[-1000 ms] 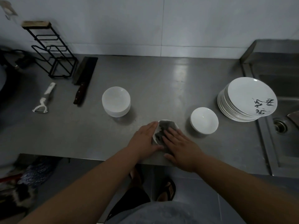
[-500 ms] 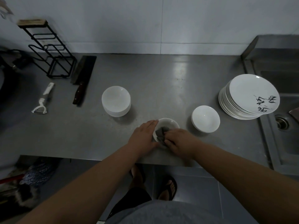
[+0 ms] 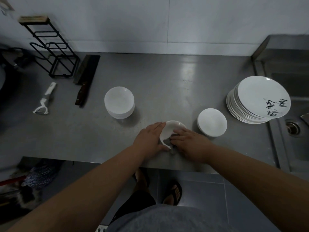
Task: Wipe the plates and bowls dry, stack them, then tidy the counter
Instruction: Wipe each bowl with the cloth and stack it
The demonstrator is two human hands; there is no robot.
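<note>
Since half a second ago the small bowl (image 3: 172, 128) has gone from sitting level to tipped up on its edge, and my right hand (image 3: 190, 143) has uncurled from a fist in the bowl to lie flatter across it. The grey cloth (image 3: 167, 141) that filled the bowl is now mostly hidden, with only a scrap showing below the rim. The left hand (image 3: 150, 138) cups the bowl's left side, its fingers (image 3: 157, 126) close together along the rim and the thumb under the lower edge. The right fingers (image 3: 179, 132) lie nearly straight, side by side, pressing the cloth onto the bowl; I cannot see that thumb. The bowl sits at the lower centre of the frame, near the front edge of the steel surface (image 3: 167, 91). A stack of bowls (image 3: 119, 100) stands to the left, a second bowl pile (image 3: 212, 122) just right, and a stack of plates (image 3: 260, 97) at the right edge beside the sink (image 3: 294, 128). In the upper left are a cleaver (image 3: 87, 77), a peeler (image 3: 44, 101) and a wire rack (image 3: 53, 52) before the tiled wall (image 3: 167, 22).
</note>
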